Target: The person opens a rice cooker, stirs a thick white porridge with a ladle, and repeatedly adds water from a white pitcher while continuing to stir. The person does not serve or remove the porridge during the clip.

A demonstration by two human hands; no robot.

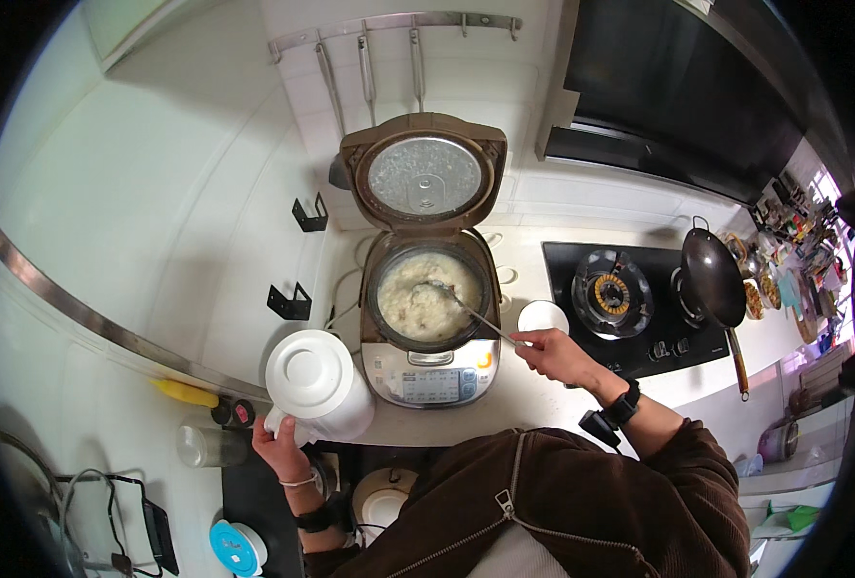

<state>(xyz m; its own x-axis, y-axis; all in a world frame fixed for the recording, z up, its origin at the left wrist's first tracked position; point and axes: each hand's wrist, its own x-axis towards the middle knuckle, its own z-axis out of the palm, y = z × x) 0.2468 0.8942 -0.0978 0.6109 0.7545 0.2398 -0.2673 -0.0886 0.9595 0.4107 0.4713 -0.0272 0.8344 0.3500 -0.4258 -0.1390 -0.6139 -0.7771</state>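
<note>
My right hand [554, 354] grips the handle of a metal ladle [482, 318], whose bowl end lies in pale rice porridge [413, 300]. The porridge sits in the inner pot of a brown and silver rice cooker [431, 394]. Its lid [424, 173] stands raised at the back, with droplets on the metal inner plate. To the left of the cooker, my left hand [283, 449] holds the handle of a white lidded pitcher [319, 383]. Whether the pitcher rests on the counter is hard to tell.
Right of the cooker are a small white bowl [543, 318] and a black gas hob [637, 354] with a wok [713, 274] on it. Several utensils hang from a wall rail [391, 25]. Black brackets [290, 302] jut from the left wall. A blue-lidded container [236, 547] stands lower left.
</note>
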